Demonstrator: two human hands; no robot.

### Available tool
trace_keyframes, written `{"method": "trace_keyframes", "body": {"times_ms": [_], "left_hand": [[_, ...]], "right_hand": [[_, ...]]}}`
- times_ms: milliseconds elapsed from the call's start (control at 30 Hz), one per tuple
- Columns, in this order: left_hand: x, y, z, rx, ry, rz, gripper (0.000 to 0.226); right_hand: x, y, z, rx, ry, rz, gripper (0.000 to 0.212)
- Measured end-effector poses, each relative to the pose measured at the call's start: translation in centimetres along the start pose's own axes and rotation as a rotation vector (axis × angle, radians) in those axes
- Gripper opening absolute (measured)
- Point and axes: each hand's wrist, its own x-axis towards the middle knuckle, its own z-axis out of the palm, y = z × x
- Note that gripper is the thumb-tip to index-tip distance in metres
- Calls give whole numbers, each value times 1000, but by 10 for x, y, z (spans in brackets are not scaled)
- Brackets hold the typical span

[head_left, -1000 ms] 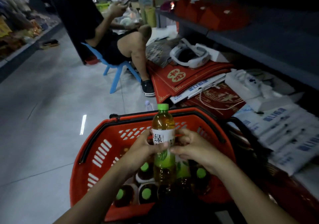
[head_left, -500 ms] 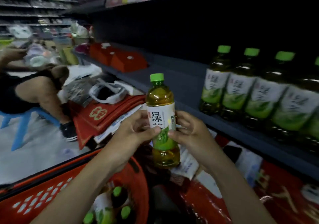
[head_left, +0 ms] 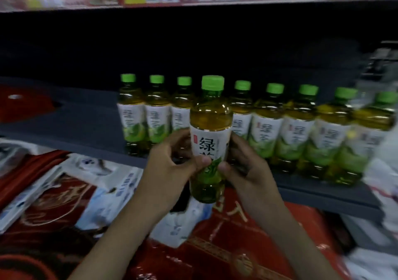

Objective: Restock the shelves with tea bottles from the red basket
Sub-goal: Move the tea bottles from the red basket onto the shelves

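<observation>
- Both hands hold one clear plastic tea bottle (head_left: pixel 210 116) with a green cap and a white and green label. It is up in the air in the middle of the view, standing straight.
- The left hand (head_left: pixel 170 172) wraps round the bottle from 9 o'clock and the right hand (head_left: pixel 247 174) from 3 o'clock. The fingers curl behind it, and both thumbs press on the front of the label.
- I think two hands are used to keep it steady, so it can go down flat on its bottom.
- The label faces the person. That looks like a way to make it match the others.
- A row of green-capped tea bottles (head_left: pixel 267 129) stands on the dark grey shelf (head_left: pixel 86 124). The row runs from 10 o'clock to 3 o'clock behind the held bottle. Their labels all face out, so shoppers can read them.
- The held bottle hides part of the row, so I cannot tell if there is a gap right behind it.
- Shelf board shows at 9 o'clock of the row, so a new bottle could stand there.
- Flat red packs (head_left: pixel 237 247) lie lower down at 6 o'clock, and white and blue packs (head_left: pixel 103 193) lie at 8 o'clock.
- The red basket is not in this view.
</observation>
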Motion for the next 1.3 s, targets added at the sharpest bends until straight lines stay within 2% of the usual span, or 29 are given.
{"method": "trace_keyframes", "body": {"times_ms": [200, 333, 567, 733, 867, 933, 1167, 1300], "left_hand": [[-2, 1, 91, -113, -131, 36, 49], [-2, 4, 138, -126, -155, 54, 43], [0, -6, 188, -170, -142, 60, 39], [8, -11, 213, -162, -234, 58, 45], [11, -15, 233, -219, -364, 29, 59], [11, -21, 246, -212, -361, 38, 63], [5, -33, 279, -237, -339, 44, 70], [3, -40, 291, -103, -269, 113, 84]], "right_hand": [[-45, 9, -81, -143, 130, 25, 55], [-63, 12, -122, -276, 182, 52, 58], [-64, 3, -162, -409, 153, 95, 65], [-66, 19, -176, -397, 340, 114, 61], [-74, 27, -193, -344, 472, 144, 82], [-79, 32, -201, -324, 510, 151, 84], [-85, 48, -215, -292, 620, 137, 63], [-82, 51, -217, -354, 617, 134, 62]]}}
